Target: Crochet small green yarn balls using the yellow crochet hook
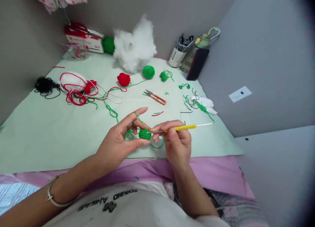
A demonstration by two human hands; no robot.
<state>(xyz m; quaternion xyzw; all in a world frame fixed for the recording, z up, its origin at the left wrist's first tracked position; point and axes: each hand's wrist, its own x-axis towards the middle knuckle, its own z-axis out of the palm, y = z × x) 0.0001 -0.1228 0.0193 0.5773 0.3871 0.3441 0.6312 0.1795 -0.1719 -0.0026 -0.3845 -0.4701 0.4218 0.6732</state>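
Observation:
Between the thumb and fingers of my left hand (120, 135) is a small round green crochet piece (144, 134). Green yarn runs from it up over my raised left index finger. My right hand (177, 140) grips a crochet hook (187, 127) by its yellow handle, and the metal tip touches the crochet piece. The hook's other thin metal end points right. Loose green yarn (158, 145) loops below and behind the piece. Orange-handled thread snips (156, 97) lie beyond my hands, with red and green yarn scraps (157, 114) nearer.
White stuffing (135, 46), a green yarn ball (148, 72) and a red ball (123, 79) sit at the back. White yarn (72, 81) and black yarn (45, 84) lie left. A pen cup (176, 56), bottle (188, 59) and phone (198, 64) stand back right, near yarn trimmings (200, 105).

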